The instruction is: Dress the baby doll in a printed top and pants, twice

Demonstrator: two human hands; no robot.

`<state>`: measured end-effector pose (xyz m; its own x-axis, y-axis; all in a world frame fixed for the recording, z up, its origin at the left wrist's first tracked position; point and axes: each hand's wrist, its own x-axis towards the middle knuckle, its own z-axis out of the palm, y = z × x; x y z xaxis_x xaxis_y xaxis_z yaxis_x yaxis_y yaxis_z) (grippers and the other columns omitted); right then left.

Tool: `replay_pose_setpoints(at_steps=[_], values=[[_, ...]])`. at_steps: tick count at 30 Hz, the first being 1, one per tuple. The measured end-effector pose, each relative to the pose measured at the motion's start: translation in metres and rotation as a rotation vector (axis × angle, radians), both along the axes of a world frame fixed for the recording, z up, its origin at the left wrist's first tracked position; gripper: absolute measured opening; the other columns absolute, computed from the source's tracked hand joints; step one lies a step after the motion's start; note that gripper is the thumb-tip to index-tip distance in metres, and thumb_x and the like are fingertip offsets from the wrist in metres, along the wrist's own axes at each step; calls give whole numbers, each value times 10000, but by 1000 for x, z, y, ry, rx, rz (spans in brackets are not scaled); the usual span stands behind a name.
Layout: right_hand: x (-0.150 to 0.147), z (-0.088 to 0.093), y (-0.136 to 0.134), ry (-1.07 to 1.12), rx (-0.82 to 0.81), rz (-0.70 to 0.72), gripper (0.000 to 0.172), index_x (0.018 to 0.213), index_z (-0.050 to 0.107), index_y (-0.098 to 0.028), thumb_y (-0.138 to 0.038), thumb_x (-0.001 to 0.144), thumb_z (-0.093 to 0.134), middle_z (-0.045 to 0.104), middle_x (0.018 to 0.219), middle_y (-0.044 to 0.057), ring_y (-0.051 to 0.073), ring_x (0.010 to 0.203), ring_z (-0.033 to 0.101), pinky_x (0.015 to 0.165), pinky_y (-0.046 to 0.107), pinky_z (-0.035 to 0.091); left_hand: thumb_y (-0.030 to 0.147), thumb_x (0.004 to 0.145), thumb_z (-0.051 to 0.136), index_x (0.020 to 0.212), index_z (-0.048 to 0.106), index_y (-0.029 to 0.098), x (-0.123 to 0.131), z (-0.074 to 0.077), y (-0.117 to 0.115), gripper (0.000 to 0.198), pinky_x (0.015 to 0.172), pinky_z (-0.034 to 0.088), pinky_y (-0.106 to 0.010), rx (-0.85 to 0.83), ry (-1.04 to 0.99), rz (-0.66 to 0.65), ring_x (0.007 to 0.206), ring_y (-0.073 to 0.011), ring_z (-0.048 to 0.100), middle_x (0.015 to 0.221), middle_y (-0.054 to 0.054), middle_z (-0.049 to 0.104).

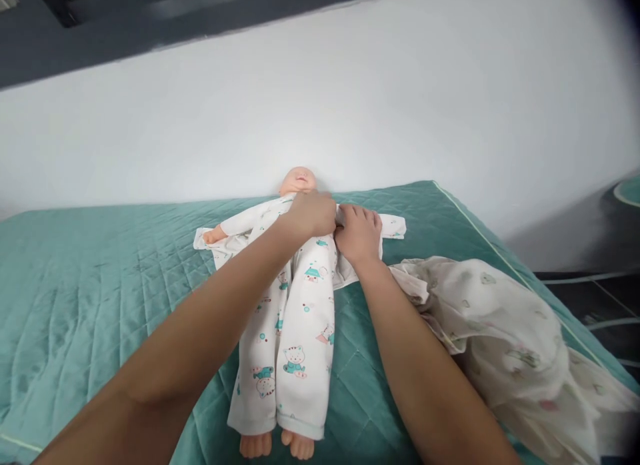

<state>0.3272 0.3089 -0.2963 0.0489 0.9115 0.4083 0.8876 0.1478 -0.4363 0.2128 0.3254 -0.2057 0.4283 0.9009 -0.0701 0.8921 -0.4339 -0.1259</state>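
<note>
Head view: the left hand point(312, 213) is set over the doll's upper chest, back upward, fingers bent inward toward the right hand point(359, 234), which is placed just beside it at the doll's side, knuckles raised and fingers curled downward on white cloth. Because the fingertips are hidden, it cannot be made out with certainty whether fabric is pinched by either hand.

The doll point(303, 298) is laid on its back on a green quilted cover point(125, 285), its long axis run almost straight away from the wearer and leaned slightly to the right at the far end. The head point(300, 180) is pointed toward the white wall point(320, 105); the bare feet point(299, 445) are turned toward the wearer, toes up. One sleeved arm point(245, 218) is stretched out to the left. On the other side, a printed sleeve point(393, 226) is spread flat on the cover. The legs are covered by printed trousers point(303, 345), laid nearly parallel.

Both forearms are bare and extended forward, converged at the chest; the doll's trunk is crossed and partly hidden by the left one. A rumpled, pale printed cloth point(500, 312) is heaped beside the right forearm.
</note>
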Motion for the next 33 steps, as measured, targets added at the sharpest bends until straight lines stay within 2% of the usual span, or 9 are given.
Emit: replay_pose_setpoints(at_steps=[7,11,16,19,23,27,30,33], values=[[14,12,-1,174,-20,-146,436,1236,656,-196,-111,862,448,695,1286,121,340,1241,567,1103,510,330,187,898,586,1370,590,137,28,-18,4,475,1019,435,-516,39,30,58,1280,-381,521,1373,-205,574],[17,8,2,171,-14,-157,379,1203,667,-198,-167,869,490,708,1257,126,347,1237,568,1106,531,329,199,900,592,1318,642,143,34,-24,15,425,1001,437,-523,37,49,86,1252,-381,539,1350,-207,586],[24,5,5,218,22,-215,349,1143,683,-212,-190,842,509,725,1222,121,339,1152,614,1048,518,390,147,881,585,1241,697,158,27,-13,26,377,959,473,-487,24,64,82,1188,-363,585,1301,-187,628],[25,4,7,208,-1,-224,343,1145,685,-199,-196,854,503,728,1213,127,335,1145,625,1056,516,386,122,846,615,1223,710,165,25,-11,29,392,977,479,-492,7,75,57,1225,-374,561,1300,-186,643],[23,2,8,163,-70,-229,327,1153,693,-191,-243,891,504,728,1219,138,352,1186,613,1107,545,324,157,800,678,1131,754,179,36,-21,35,340,1005,479,-486,-67,66,-20,1257,-377,550,1283,-175,676],[22,1,8,152,-86,-235,324,1149,690,-187,-287,909,496,724,1230,150,358,1209,601,1110,554,309,197,822,651,1090,762,172,45,-31,40,292,989,491,-481,-107,42,-62,1143,-344,640,1247,-170,709],[22,1,9,142,-101,-240,324,1144,679,-174,-290,914,484,726,1215,163,347,1190,609,1108,553,306,190,857,598,1139,739,144,44,-34,41,318,938,512,-461,-85,48,-69,1090,-334,674,1229,-189,715],[23,2,8,154,-110,-243,319,1135,676,-171,-269,913,469,736,1173,162,335,1158,622,1110,545,305,174,860,601,1245,687,137,40,-34,41,397,950,503,-453,-44,72,-76,1123,-336,671,1240,-200,709]])
